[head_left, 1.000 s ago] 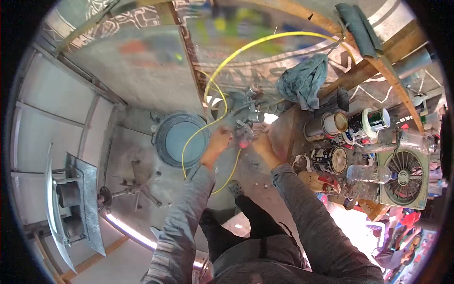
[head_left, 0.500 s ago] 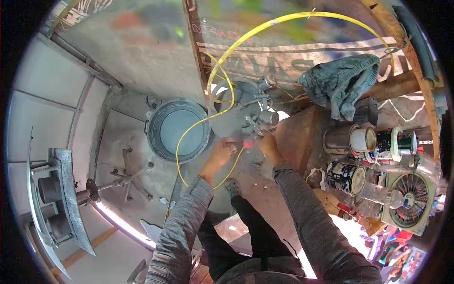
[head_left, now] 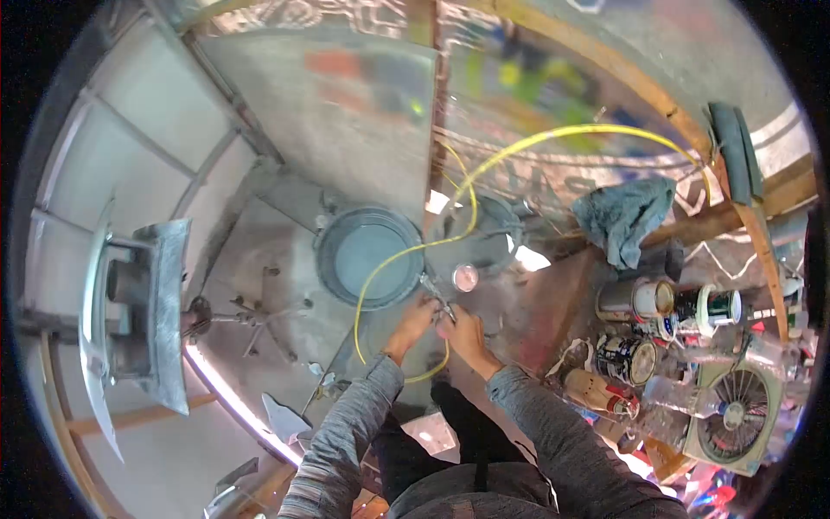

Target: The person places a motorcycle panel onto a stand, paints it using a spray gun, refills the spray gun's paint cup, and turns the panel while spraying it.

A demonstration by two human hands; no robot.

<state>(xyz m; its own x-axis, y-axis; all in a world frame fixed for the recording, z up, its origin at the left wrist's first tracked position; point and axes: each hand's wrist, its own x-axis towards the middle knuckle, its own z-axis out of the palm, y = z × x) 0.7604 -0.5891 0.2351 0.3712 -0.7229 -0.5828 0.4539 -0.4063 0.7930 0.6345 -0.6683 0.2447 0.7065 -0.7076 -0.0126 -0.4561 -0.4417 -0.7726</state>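
My left hand [head_left: 413,323] and my right hand [head_left: 463,334] are close together near the middle of the view, fingers bent around a small metal spray gun [head_left: 437,292]. A round cup with a pinkish top [head_left: 465,277] shows just beyond my right hand. The yellow hose [head_left: 367,298] loops down past my left hand and curves up to the gun's underside, where a red part shows by my right fingers. Beyond my left hand stands a dark tub [head_left: 327,275] of greyish liquid. Fine detail of the fingers is blurred.
Paint cans [head_left: 627,359], bottles and a square fan [head_left: 735,415] crowd the right side. A grey cloth [head_left: 624,221] hangs above them. At the left, a curved panel [head_left: 99,329] rests on a metal stand [head_left: 233,318]. Behind the tub is a board wall [head_left: 346,112].
The spray gun has come away from the metal parts at the back and nearer my body, with both hands around it. The view has shifted, and the round cup top now shows.
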